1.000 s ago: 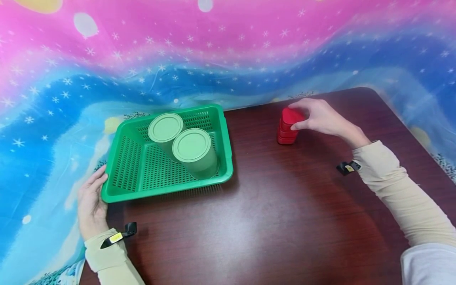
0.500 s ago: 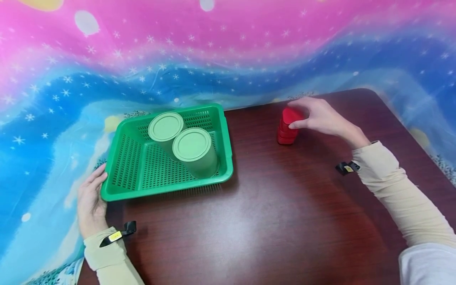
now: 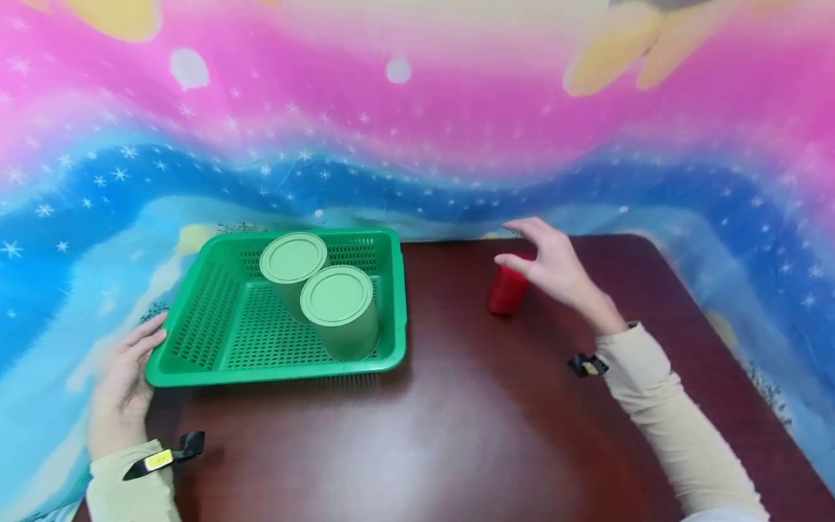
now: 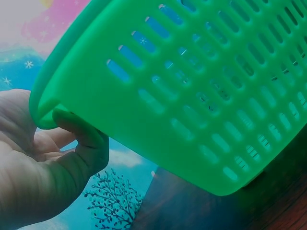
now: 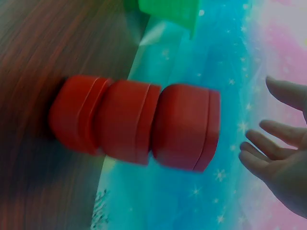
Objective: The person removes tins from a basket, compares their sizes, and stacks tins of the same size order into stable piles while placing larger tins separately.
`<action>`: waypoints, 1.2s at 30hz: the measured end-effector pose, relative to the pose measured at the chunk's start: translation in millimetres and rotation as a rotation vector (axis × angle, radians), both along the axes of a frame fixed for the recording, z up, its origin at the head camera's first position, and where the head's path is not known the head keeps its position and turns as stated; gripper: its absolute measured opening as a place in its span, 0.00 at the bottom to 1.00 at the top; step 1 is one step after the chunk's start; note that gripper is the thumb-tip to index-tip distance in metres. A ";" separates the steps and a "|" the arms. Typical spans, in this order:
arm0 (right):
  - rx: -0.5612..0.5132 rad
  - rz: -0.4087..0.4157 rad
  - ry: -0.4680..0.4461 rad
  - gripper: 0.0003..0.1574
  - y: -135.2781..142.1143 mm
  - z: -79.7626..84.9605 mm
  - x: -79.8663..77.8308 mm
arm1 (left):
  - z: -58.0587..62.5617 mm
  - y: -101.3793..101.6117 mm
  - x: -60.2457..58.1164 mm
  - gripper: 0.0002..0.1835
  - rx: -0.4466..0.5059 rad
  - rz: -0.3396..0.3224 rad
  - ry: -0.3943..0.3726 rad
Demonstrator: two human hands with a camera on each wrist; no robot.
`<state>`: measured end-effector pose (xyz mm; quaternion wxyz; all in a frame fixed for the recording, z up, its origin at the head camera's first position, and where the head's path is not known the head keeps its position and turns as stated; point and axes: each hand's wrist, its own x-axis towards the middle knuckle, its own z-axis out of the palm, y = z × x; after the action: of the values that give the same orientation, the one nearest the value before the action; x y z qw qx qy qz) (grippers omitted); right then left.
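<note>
My left hand [image 3: 124, 384] grips the left rim of a green plastic basket [image 3: 274, 375]; in the left wrist view the thumb [image 4: 88, 139] is hooked beneath the rim. Two pale-lidded cans stand inside the basket toward its right side, one can [image 3: 337, 297] nearer me and the other can [image 3: 293, 259] behind it. To the right, three small red boxes [image 5: 127, 120] are stacked into a short tower on the table. Just above the tower hovers my right hand [image 3: 554, 268], fingers spread. The right wrist view shows a gap between that hand and the top box.
A dark wood table [image 3: 457, 420] carries everything, its far edge meeting a pink and blue patterned cloth [image 3: 457, 130]. The basket and the red stack stand apart, with bare wood between them.
My right hand has let go of the top red box and lifted off it. The head view has shifted, so the scene sits lower and farther left. The left hand stays on the basket.
</note>
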<state>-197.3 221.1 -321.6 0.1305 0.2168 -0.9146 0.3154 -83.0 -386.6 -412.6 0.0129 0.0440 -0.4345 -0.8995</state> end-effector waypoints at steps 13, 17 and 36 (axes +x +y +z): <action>-0.102 0.120 0.070 0.35 -66.8 4.7 13.7 | 18.3 -17.1 8.9 0.20 -0.181 0.044 -0.038; -0.087 0.166 0.061 0.35 -79.5 17.2 8.2 | 14.0 -9.0 7.3 0.17 -0.236 0.090 -0.066; -0.102 0.322 0.001 0.42 -135.3 24.0 5.1 | 2.2 8.4 8.6 0.15 -0.314 0.146 -0.106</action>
<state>-192.2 85.8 -297.6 0.0894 0.3538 -0.8507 0.3783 -74.4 -378.2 -410.4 0.0619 0.1203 -0.5655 -0.8136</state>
